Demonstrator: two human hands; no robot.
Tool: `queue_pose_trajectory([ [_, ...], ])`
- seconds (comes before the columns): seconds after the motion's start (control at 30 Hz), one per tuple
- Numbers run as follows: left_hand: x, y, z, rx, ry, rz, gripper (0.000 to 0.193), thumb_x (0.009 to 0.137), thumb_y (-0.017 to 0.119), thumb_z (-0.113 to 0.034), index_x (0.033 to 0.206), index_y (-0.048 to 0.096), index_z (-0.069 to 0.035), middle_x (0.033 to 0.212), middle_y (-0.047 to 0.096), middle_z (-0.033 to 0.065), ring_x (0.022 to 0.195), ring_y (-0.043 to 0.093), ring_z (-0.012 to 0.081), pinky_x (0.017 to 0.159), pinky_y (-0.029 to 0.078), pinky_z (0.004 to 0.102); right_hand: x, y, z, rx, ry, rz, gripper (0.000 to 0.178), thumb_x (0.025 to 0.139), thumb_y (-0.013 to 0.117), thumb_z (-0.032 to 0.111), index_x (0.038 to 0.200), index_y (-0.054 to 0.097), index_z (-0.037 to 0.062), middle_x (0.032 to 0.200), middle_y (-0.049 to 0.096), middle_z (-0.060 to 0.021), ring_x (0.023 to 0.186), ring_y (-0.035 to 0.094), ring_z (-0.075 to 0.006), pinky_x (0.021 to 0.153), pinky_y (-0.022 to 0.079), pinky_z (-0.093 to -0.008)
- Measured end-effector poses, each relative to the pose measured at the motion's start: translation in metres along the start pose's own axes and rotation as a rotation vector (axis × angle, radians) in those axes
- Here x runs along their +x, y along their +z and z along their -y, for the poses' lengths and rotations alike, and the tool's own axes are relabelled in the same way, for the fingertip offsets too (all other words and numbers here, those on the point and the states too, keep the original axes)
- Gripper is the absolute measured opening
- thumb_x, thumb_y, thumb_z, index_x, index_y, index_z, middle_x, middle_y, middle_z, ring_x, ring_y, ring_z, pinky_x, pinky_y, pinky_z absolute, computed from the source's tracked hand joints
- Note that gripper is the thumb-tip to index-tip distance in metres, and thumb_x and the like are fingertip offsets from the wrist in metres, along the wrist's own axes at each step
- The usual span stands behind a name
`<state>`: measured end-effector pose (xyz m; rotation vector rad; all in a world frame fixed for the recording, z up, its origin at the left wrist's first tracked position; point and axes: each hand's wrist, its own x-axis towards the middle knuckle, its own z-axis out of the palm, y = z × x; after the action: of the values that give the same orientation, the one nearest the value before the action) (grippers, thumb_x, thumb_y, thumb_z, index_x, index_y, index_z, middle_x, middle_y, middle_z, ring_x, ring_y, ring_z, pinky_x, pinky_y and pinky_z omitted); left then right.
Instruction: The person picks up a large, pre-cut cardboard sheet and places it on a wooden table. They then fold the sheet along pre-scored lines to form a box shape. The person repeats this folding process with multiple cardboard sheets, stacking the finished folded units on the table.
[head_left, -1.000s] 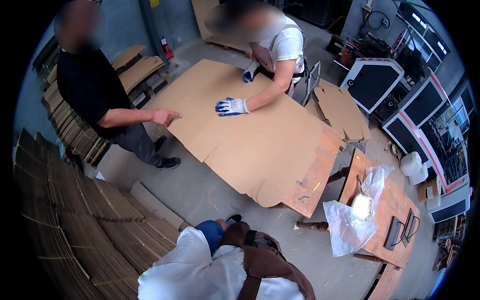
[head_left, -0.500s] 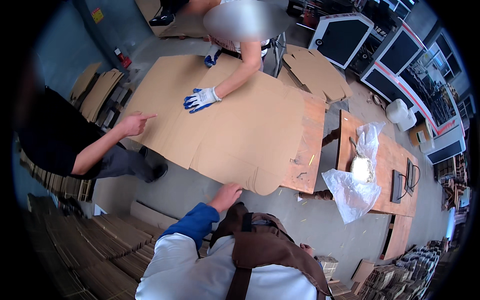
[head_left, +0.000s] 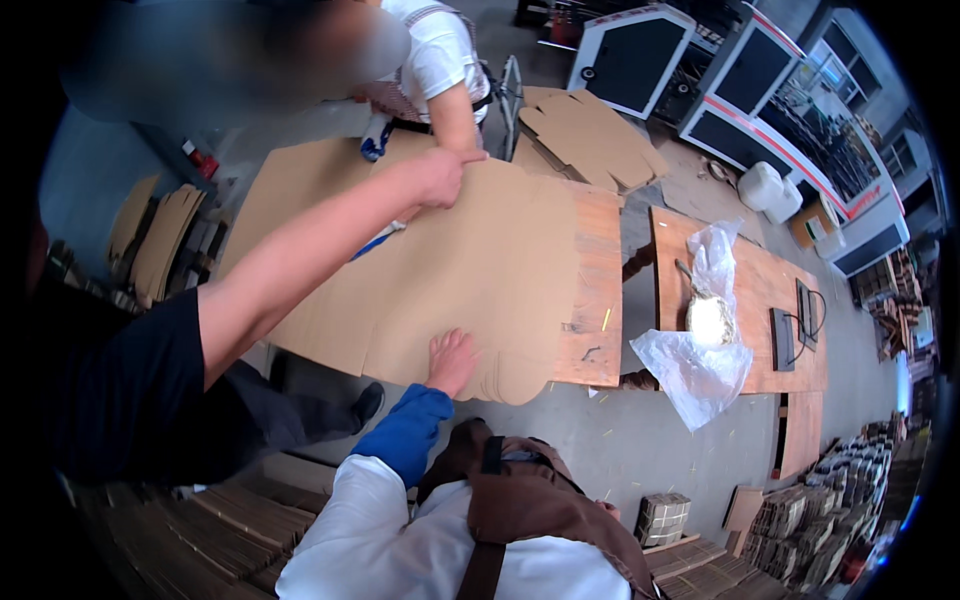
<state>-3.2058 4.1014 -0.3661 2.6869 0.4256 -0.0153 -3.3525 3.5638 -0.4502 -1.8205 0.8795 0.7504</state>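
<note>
My left hand, in a blue sleeve cuff, lies on the near edge of a large flat stack of brown cardboard sheets. Its fingers are spread and hold nothing. Of my right hand only a sliver shows beside my brown apron, its fingers hidden. The cardboard rests on a wooden table, whose bare right end shows. From the left, a co-worker's bare arm reaches across the sheets with a finger pointing right. It partly covers another co-worker's gloved hand on the cardboard.
A second wooden table at the right carries crumpled clear plastic and dark flat devices. More cut cardboard lies behind. White jugs stand near a machine. Bundled cardboard sits on the floor.
My left hand has gone from the sheets' edge to lying flat on top. The co-worker at the left has come nearer and stretched an arm far across the cardboard. My view has shifted.
</note>
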Motion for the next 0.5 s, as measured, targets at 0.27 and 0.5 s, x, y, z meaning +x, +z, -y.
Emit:
queue_pose_trajectory([
  [0.27,0.007,-0.001,-0.008,0.064,0.022,0.018,0.046,0.088,0.064,-0.029,0.127,0.051,-0.009,0.136,0.049,0.0106,0.131,0.041,0.0269,0.107,0.029,0.0526,0.013,0.001,-0.043,0.014,0.035,-0.037,0.049,0.098,0.057,0.027,0.126,0.05,-0.0124,0.1,0.07,-0.0249,0.086,0.07,-0.0329,0.072,0.059,-0.0412],
  [0.5,0.007,-0.012,-0.005,0.098,0.003,0.022,0.045,0.086,0.066,-0.026,0.126,0.052,-0.009,0.127,0.054,0.0104,0.123,0.048,0.0271,0.105,0.031,0.0513,-0.007,0.013,-0.004,-0.048,0.07,-0.036,0.047,0.098,0.057,0.029,0.127,0.05,-0.0084,0.1,0.071,-0.0225,0.083,0.07,-0.0308,0.067,0.056,-0.0417],
])
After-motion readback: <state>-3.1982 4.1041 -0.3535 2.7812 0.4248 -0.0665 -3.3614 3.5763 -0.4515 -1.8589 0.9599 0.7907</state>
